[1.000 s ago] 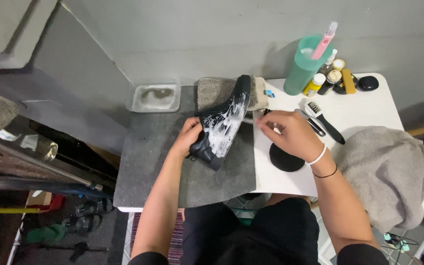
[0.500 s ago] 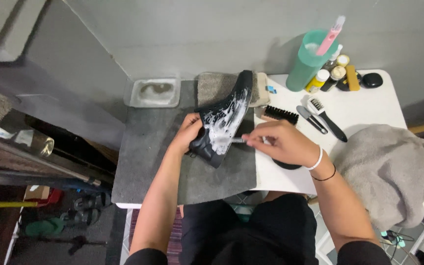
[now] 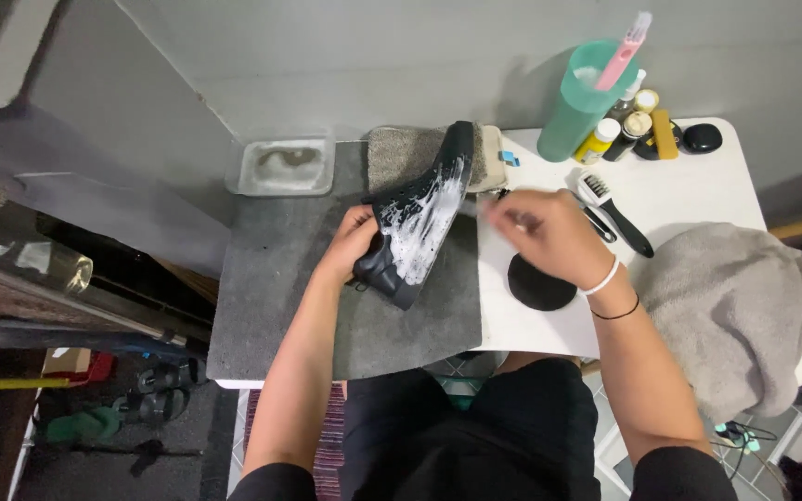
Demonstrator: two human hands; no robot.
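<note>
In the head view, the left hand (image 3: pixel 356 237) grips a black high-top shoe (image 3: pixel 417 223) by its heel end, holding it tilted over the grey mat (image 3: pixel 280 297) that covers the left part of the table (image 3: pixel 689 186); white foam streaks the shoe's side. The right hand (image 3: pixel 540 232) is curled shut just beside the shoe's toe end, blurred, and whatever it pinches is too smeared to name, though it looks like a small brush handle. One risk, as I judge it, is the grip: foam makes the upper slick, and a hold at the heel alone could let the shoe twist or slide out onto the mat. Foam could also drip past the mat's edge onto the white table, or reach the black round pad (image 3: pixel 540 283) lying just under the right wrist. The forearm passes close to the black-handled brush (image 3: pixel 616 215) and, further back, the green tub (image 3: pixel 582 102) with a pink toothbrush (image 3: pixel 626 46) standing in it among small bottles (image 3: pixel 624 116); a wide sweep could knock these. The grey towel (image 3: pixel 730 311) hangs over the table's right edge and might slip off. A clear tray of cloudy water (image 3: pixel 280 167) sits at the mat's far corner, well apart from both hands.
</note>
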